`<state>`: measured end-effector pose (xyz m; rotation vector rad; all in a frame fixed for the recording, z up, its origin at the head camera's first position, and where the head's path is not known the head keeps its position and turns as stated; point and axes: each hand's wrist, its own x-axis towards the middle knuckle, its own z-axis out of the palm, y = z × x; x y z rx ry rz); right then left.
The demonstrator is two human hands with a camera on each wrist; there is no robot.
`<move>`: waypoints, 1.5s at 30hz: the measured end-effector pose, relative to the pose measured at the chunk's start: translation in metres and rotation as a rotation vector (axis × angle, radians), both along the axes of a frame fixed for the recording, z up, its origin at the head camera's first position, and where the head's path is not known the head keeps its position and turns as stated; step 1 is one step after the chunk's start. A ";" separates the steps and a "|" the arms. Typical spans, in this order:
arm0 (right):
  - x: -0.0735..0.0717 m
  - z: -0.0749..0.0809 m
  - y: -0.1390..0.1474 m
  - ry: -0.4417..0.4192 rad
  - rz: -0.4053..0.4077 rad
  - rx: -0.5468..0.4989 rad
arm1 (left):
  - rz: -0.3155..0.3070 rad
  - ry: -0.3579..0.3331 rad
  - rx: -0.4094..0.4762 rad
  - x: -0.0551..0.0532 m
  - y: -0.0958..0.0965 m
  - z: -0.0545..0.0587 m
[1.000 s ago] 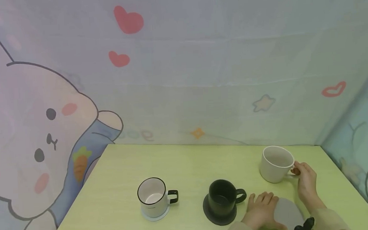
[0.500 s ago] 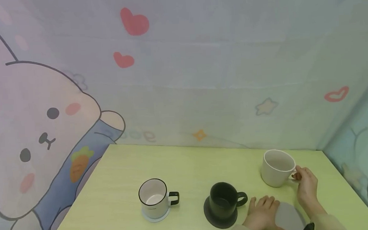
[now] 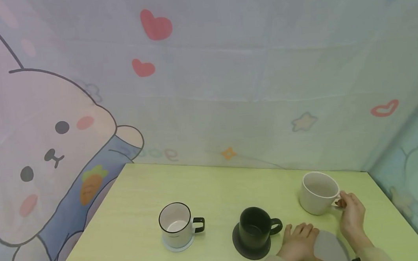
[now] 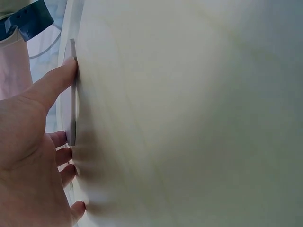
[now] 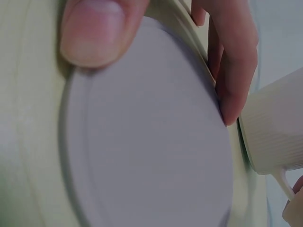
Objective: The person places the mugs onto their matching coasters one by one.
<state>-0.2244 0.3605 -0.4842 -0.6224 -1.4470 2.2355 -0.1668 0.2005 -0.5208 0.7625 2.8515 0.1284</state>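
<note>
My left hand (image 3: pixel 300 244) lies at the left side of a round grey coaster (image 3: pixel 329 247) on the table. Its thumb and index finger hold opposite edges of the disc, as the right wrist view shows from close by. In the left wrist view the coaster (image 4: pixel 73 104) appears edge-on, low over the tabletop. Beyond it, a white cup (image 3: pixel 313 202) stands upright, its ribbed side visible in the right wrist view. The fingers of my right hand (image 3: pixel 353 217) pinch the cup's handle, which points right.
Left of the left hand, a black mug (image 3: pixel 254 234) stands on a dark coaster (image 3: pixel 249 255). Farther left, a white mug with black rim and handle (image 3: pixel 177 234) sits on a pale coaster (image 3: pixel 178 248). A printed cloth backdrop (image 3: pixel 206 87) hangs behind the table (image 3: pixel 205 186).
The head view has tilted up slightly, so the table sits lower. The white cup and right hand have shifted slightly right and nearer. The left hand keeps its hold on the coaster.
</note>
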 end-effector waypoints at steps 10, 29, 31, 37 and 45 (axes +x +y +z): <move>0.008 0.002 0.004 0.023 -0.025 -0.061 | 0.023 -0.014 -0.001 0.002 0.000 0.004; 0.020 0.008 0.002 0.083 -0.029 -0.164 | 0.017 0.005 0.001 -0.004 0.004 -0.008; 0.022 0.009 0.002 0.103 -0.030 -0.169 | 0.017 0.006 0.001 -0.004 0.004 -0.009; 0.029 0.012 0.000 0.139 -0.060 -0.184 | 0.018 0.003 0.004 -0.003 0.005 -0.010; 0.038 0.014 0.003 0.189 -0.012 -0.209 | 0.011 0.003 0.025 0.002 -0.001 0.002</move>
